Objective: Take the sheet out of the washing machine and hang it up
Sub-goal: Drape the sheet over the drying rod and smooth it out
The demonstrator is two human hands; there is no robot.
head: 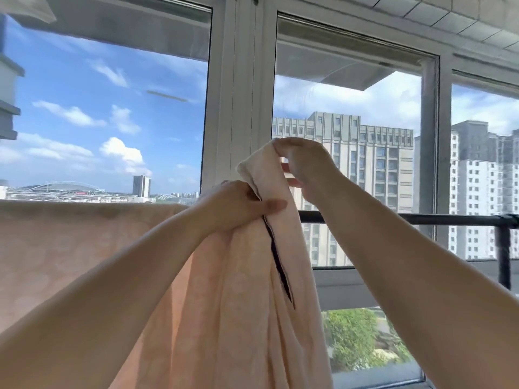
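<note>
Hanging is under way. The sheet already lies draped over the rail on the left; a bunched section hangs in the middle, not yet spread. The left hand grips the gathered cloth beside its dark edge seam. The right hand, just above and to the right, pinches the raised corner. Judged next: carry that corner rightward along the bare rail and lay it over.

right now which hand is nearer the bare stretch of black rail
Right. The right hand pinches the sheet just above the bare rail; the left hand grips the sheet farther left.
</note>
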